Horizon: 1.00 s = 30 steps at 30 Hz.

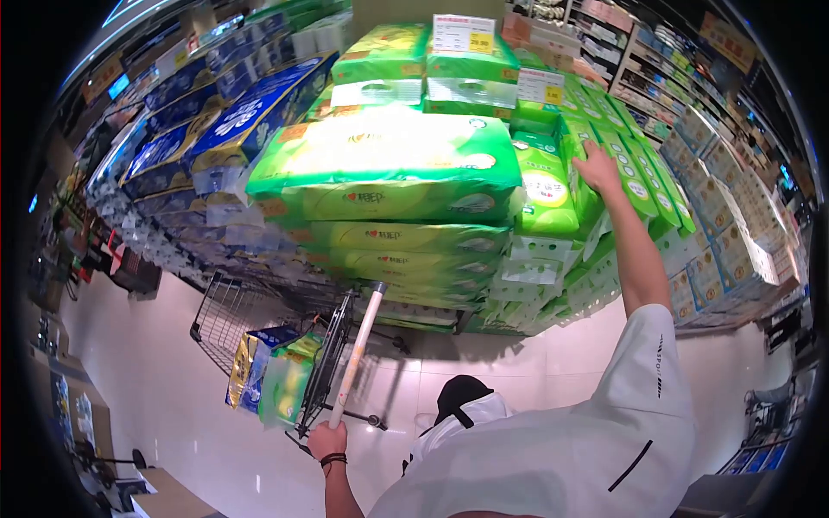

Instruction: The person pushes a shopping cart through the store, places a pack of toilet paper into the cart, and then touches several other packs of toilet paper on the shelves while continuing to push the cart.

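Observation:
My left hand (pixel 328 440) is wrapped around the near end of the pale handle (pixel 358 354) of a shopping cart (pixel 226 312). A dark band circles that wrist. Inside the cart lie a blue-and-gold pack (pixel 248 369) and a green tissue pack (pixel 287 384). My right arm reaches far forward, and my right hand (pixel 598 168) rests on a row of upright green tissue packs (pixel 635 186), fingers partly stretched out and apart. Just left of it sits a green pack with a white oval label (pixel 546 188).
Large green tissue bundles (pixel 380 160) are stacked in the middle, with price signs (pixel 464 34) above. Blue packs (pixel 250 108) are piled to the left, and patterned boxes (pixel 730 211) stand on the right. A black cap (pixel 462 393) shows below, near my body.

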Available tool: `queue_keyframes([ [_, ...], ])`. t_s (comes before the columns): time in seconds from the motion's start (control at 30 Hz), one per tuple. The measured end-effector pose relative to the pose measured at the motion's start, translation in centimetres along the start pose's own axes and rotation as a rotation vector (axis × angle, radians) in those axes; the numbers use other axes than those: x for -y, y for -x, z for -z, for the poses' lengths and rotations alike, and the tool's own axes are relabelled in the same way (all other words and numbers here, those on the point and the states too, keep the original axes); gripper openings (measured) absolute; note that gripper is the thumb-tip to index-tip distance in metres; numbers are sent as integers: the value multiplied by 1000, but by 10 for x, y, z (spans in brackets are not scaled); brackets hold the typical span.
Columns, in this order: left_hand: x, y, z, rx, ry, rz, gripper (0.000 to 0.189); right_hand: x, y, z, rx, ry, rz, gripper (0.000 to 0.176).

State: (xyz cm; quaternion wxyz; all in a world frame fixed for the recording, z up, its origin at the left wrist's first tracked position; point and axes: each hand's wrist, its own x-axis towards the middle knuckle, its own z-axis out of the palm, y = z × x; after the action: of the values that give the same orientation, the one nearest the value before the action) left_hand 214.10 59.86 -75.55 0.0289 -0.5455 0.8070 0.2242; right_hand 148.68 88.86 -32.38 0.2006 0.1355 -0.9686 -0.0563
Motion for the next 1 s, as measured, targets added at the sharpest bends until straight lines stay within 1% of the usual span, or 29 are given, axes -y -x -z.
queue_keyframes([
  [0.03, -3, -2, 3, -2, -9, 1, 35, 1, -1, -3, -22, 22, 20, 79],
  [0.1, -6, -8, 6, -18, -5, 11, 35, -1, -5, -3, 49, 6, -7, 78],
  [0.13, -6, -11, 4, -24, 6, 14, 34, -2, -5, -6, 25, -10, -8, 78],
  [0.2, -8, -15, 5, -34, 9, 5, 34, 5, 8, 10, 39, -68, -40, 84],
  [0.27, -5, -24, -3, -89, -33, -35, 33, 6, 10, 9, 13, -105, -32, 86],
  [0.37, -25, -17, 38, 143, -27, -7, 51, 7, 5, 7, 72, -50, -37, 87],
  [0.47, -32, -20, 46, 139, -9, -96, 54, 4, -1, 7, 83, -40, -32, 86],
  [0.5, -42, -18, 59, 212, 18, -37, 59, 3, 1, 6, 86, -46, -30, 86],
  [0.6, -47, -19, 61, 211, 7, -28, 60, 2, 2, 6, 75, -61, -21, 87],
  [0.63, -46, -20, 60, 236, -8, -12, 60, 0, 2, 3, 37, -108, -24, 87],
  [0.7, -42, -25, 56, 284, -41, 25, 61, 2, 1, 4, 45, -80, -37, 87],
  [0.8, -37, -19, 52, 165, 12, -104, 59, -1, 0, 0, 44, -64, -40, 86],
  [1.0, -34, -13, 47, 134, 22, -82, 53, 3, 1, 8, 63, -88, -49, 85],
])
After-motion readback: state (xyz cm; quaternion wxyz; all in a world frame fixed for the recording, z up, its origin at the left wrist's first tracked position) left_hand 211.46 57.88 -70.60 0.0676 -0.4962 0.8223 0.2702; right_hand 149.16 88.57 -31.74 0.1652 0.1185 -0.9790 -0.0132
